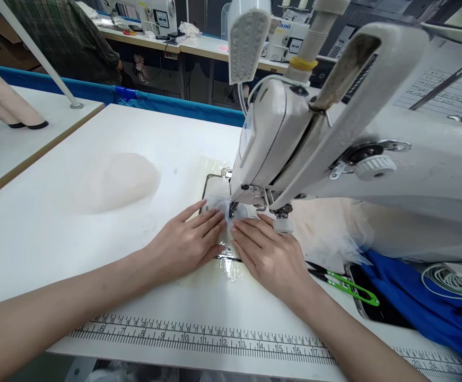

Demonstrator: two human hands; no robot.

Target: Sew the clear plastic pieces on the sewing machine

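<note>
My left hand (pixel 185 241) lies flat with fingers stretched out, pressing a thin, clear, shiny piece of material (pixel 226 265) onto the white table. My right hand (pixel 268 252) lies flat beside it, fingers extended toward the needle area (pixel 232 209) of the white sewing machine (pixel 294 138). The fingertips of both hands nearly meet just in front of the presser foot. The material runs under the machine head over the metal needle plate (pixel 215 185).
A pale translucent piece (pixel 123 180) lies on the table at left. Green thread snips (pixel 346 284), a phone (pixel 368 302), blue cloth (pixel 417 297) and a coiled cable (pixel 449 278) sit at right. A printed ruler (pixel 199 337) runs along the front edge. Another person (pixel 67 37) stands far left behind.
</note>
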